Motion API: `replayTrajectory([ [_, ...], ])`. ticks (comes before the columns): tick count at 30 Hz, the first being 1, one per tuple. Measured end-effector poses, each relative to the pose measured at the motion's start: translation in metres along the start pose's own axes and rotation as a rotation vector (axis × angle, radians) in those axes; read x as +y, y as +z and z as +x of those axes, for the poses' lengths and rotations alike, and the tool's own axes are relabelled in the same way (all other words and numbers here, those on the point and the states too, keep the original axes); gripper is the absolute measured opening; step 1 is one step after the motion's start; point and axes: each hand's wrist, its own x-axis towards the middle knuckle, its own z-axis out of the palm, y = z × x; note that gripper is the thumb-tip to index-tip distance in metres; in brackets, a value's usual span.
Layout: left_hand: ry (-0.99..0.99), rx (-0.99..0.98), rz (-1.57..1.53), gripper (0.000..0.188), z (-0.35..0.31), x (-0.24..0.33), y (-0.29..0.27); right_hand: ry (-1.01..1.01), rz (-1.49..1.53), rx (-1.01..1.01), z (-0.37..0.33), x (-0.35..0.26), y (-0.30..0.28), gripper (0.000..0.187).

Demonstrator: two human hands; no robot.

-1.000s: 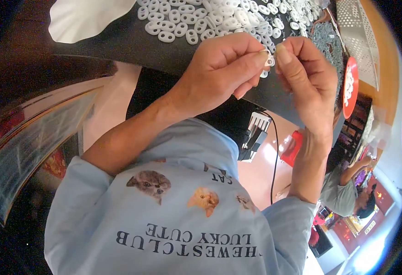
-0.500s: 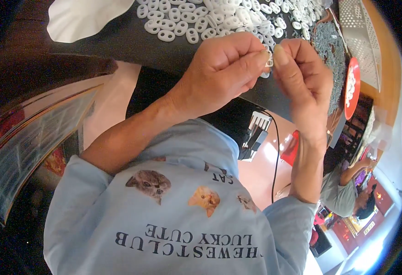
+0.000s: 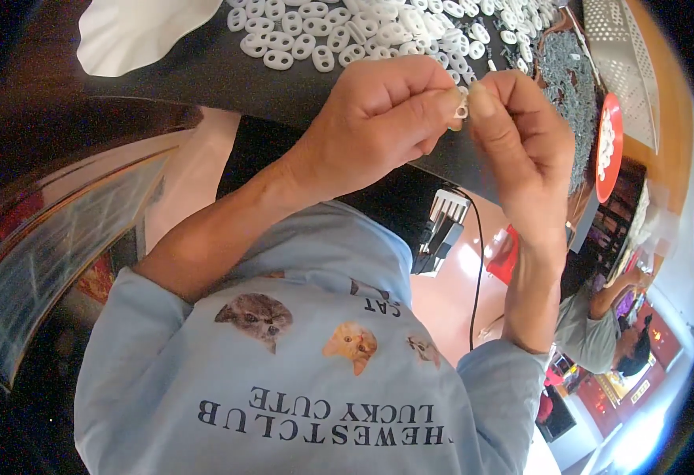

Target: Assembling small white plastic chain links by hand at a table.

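My left hand [image 3: 390,119] is closed, its thumb and forefinger pinching a small white plastic piece with holes [image 3: 461,112]. Close beside that piece, my right hand [image 3: 525,146] has its thumb pressed to its curled fingers. Whatever may lie in the right hand's pinch is hidden or too small to name. Both hands hover over the near edge of a dark table [image 3: 173,93]. Just beyond them spreads a heap of white oval pieces with two holes each [image 3: 315,28].
A white wavy-edged sheet or dish [image 3: 137,36] lies far left. Grey shredded bits [image 3: 570,95] cover the right side, by a red plate [image 3: 613,119] holding small white pieces. A white perforated basket [image 3: 624,71] stands beyond. Another person [image 3: 588,336] works at lower right.
The right thumb has come slightly nearer the pinched white piece. The left hand keeps its pinch, and the view has shifted a little.
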Motion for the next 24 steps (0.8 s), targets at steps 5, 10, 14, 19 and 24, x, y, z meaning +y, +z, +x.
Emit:
replayTrajectory([
  [5, -0.023, -0.014, -0.091, 0.021, -0.001, -0.001, 0.001, 0.082, 0.146, -0.072, -0.001, 0.003, -0.006, 0.017],
  [10, -0.030, -0.017, -0.050, 0.022, 0.000, 0.002, 0.001, 0.101, 0.113, -0.142, 0.002, -0.002, -0.011, 0.017],
  [14, 0.009, -0.006, -0.024, 0.022, -0.001, 0.001, -0.001, 0.007, -0.119, -0.102, 0.003, -0.005, -0.006, 0.015],
  [19, 0.017, -0.003, 0.007, 0.019, -0.002, -0.004, -0.003, -0.197, -0.529, -0.010, 0.004, -0.009, 0.007, 0.012],
  [24, 0.059, -0.037, 0.027, 0.019, -0.002, -0.006, -0.006, -0.113, -0.456, 0.023, 0.001, -0.015, 0.010, 0.015],
])
